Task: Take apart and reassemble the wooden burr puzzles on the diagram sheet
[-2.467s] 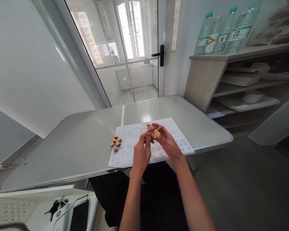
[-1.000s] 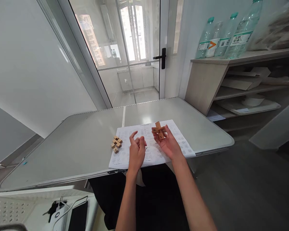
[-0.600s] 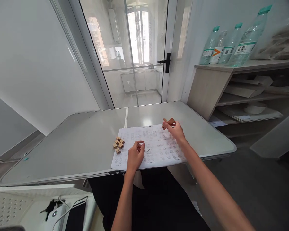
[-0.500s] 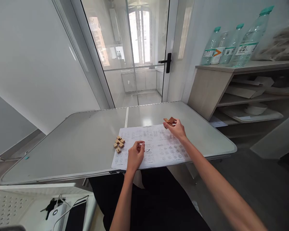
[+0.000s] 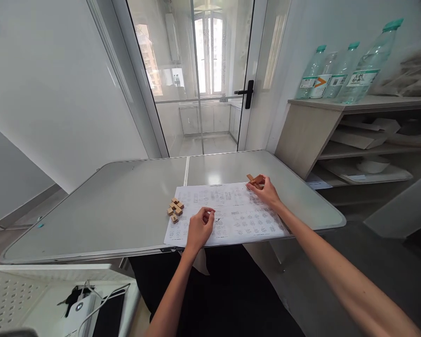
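My right hand (image 5: 265, 191) is closed on a brown wooden block puzzle (image 5: 254, 179) of crossing pieces, over the far right corner of a printed paper sheet (image 5: 228, 234). Whether the puzzle rests on the table cannot be made out. Over the middle of the sheet, my left hand (image 5: 199, 228) has loosely curled fingers with a small gap at the thumb, and no object shows in it. Left of that hand, several small light wooden pieces (image 5: 175, 206) lie in a cluster at the sheet's left edge. Rows of small line drawings cover the paper.
The grey folding table (image 5: 108, 206) has a seam down its middle. A white basket (image 5: 28, 281) at lower left holds a white power bank (image 5: 80, 311), a cable and a dark phone. Bottles (image 5: 363, 77) stand on a shelf unit (image 5: 308, 126) at right. A glass door (image 5: 210, 117) is behind.
My right hand has moved slightly right with the wooden puzzle. The left hand stays in nearly the same place over the paper, and the whole view has shifted a little.
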{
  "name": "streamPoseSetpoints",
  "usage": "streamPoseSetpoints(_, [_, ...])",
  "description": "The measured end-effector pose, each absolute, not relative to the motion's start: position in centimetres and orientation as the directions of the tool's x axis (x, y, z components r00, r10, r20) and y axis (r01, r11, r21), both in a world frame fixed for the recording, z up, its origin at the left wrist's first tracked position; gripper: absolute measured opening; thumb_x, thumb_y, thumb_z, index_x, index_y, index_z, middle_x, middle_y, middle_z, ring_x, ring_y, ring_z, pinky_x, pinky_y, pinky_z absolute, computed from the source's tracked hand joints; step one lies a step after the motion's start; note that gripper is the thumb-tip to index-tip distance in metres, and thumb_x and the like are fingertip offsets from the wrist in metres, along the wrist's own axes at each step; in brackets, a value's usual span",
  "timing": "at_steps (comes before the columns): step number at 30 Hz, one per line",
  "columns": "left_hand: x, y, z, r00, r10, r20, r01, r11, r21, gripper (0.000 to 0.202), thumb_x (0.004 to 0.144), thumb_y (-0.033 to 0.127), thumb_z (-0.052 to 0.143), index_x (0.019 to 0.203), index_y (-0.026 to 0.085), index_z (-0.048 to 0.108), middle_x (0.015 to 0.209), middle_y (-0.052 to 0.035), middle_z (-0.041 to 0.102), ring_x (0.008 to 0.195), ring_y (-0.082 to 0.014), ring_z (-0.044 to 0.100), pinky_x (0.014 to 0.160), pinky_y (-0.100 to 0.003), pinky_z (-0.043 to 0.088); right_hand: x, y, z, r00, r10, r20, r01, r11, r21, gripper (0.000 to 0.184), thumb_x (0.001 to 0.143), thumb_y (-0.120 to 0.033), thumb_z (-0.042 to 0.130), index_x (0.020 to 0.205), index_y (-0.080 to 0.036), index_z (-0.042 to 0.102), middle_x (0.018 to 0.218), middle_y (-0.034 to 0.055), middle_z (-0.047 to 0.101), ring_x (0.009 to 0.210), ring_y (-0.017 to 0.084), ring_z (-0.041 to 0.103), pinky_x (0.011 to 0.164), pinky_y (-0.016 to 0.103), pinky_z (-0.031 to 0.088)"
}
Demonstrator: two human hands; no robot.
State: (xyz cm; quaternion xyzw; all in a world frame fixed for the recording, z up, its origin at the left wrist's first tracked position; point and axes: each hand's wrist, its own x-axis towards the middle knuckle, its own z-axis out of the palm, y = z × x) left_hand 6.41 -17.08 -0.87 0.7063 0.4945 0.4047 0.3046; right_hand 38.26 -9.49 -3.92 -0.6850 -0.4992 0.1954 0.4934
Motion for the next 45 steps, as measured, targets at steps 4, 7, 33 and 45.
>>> streamPoseSetpoints(4, [6.4, -17.2, -0.7, 0.180, 0.945, 0.274, 0.449, -0.326, 0.832, 0.030, 0.098, 0.046, 0.054, 0.097, 0.021, 0.071, 0.068, 0.0014, 0.062, 0.061, -0.0164, 0.058, 0.060, -0.027, 0.041, 39.0, -9.7, -4.1, 0.389, 0.898, 0.208, 0.500, -0.016, -0.866, 0.089, 0.076, -0.068, 0.076, 0.144, -0.018, 0.048, 0.139, 0.0178, 0.066, 0.121, 0.032, 0.066, 0.097, 0.039, 0.052])
streamPoseSetpoints(7, [6.4, -17.2, -0.6, 0.184, 0.944, 0.273, 0.447, -0.328, 0.832, 0.030, 0.098, 0.046, 0.053, 0.097, 0.021, 0.071, 0.066, 0.0023, 0.060, 0.058, -0.0159, 0.055, 0.059, -0.027, 0.040, 39.7, -9.7, -3.9, 0.360, 0.912, 0.197, 0.513, -0.018, -0.858, 0.084, 0.077, -0.070, 0.075, 0.139, -0.018, 0.053, 0.136, 0.0164, 0.069, 0.118, 0.032, 0.068, 0.094, 0.038, 0.053])
streamPoseSetpoints(33, [6.4, -17.1, -0.6, 0.178, 0.940, 0.291, 0.452, -0.341, 0.824, 0.028, 0.096, 0.043, 0.054, 0.096, 0.021, 0.072, 0.065, 0.0019, 0.060, 0.059, -0.0162, 0.056, 0.061, -0.028, 0.042, 28.6, -17.1, -1.0, 0.221, 0.882, 0.415, 0.304, 0.342, -0.889, 0.031, 0.094, -0.050, 0.067, 0.115, -0.027, 0.067, 0.126, 0.0107, 0.068, 0.121, 0.032, 0.061, 0.102, 0.050, 0.052])
streamPoseSetpoints(45, [6.6, -17.1, -0.7, 0.173, 0.945, 0.279, 0.449, -0.328, 0.831, 0.030, 0.096, 0.045, 0.054, 0.097, 0.022, 0.071, 0.067, 0.0015, 0.061, 0.060, -0.0169, 0.056, 0.060, -0.028, 0.041, 28.1, -18.2, -2.4, 0.115, 0.964, 0.240, 0.282, 0.200, -0.938, 0.023, 0.091, -0.047, 0.064, 0.089, -0.026, 0.074, 0.090, 0.0040, 0.078, 0.084, 0.025, 0.071, 0.080, 0.039, 0.053])
